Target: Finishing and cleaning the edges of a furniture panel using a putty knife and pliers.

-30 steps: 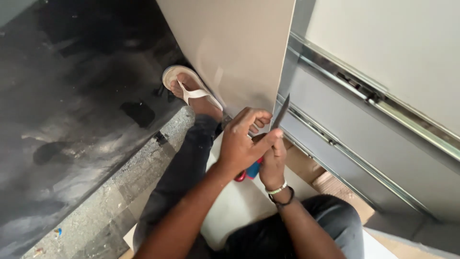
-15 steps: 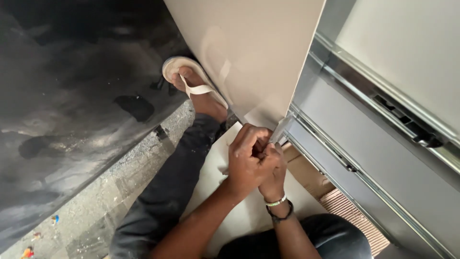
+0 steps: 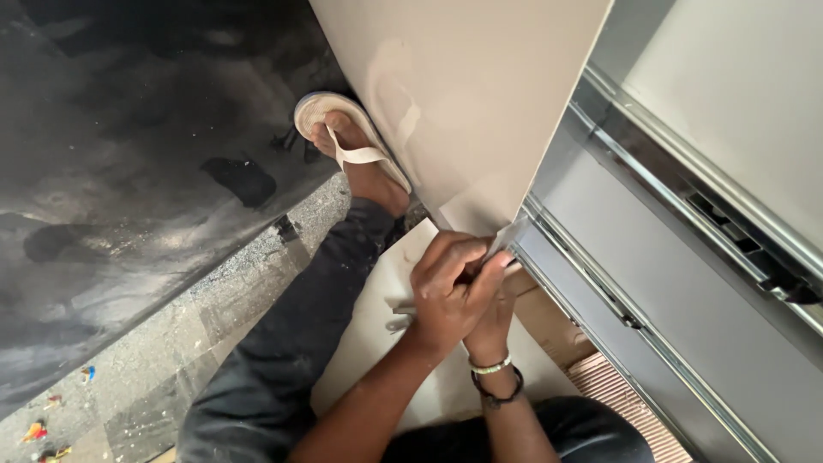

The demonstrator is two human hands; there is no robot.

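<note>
Both your hands, left (image 3: pixel 450 291) over right (image 3: pixel 490 319), have their grip clamped on a blade (image 3: pixel 507 236) at the panel's (image 3: pixel 463 103) lower corner.

A dark, stained floor (image 3: pixel 120 171) fills the left side, edged by a speckled concrete strip (image 3: pixel 214 326) with small coloured scraps (image 3: pixel 39 429) near the bottom corner. A foot in a pale flip-flop (image 3: pixel 347 141) rests there (toes pointing away) — dark trousers (image 3: pixel 283 360) below. A grey metal rail (image 3: pixel 677 231) runs diagonally at the right — ribbed cardboard (image 3: pixel 617 394) beneath.
</note>
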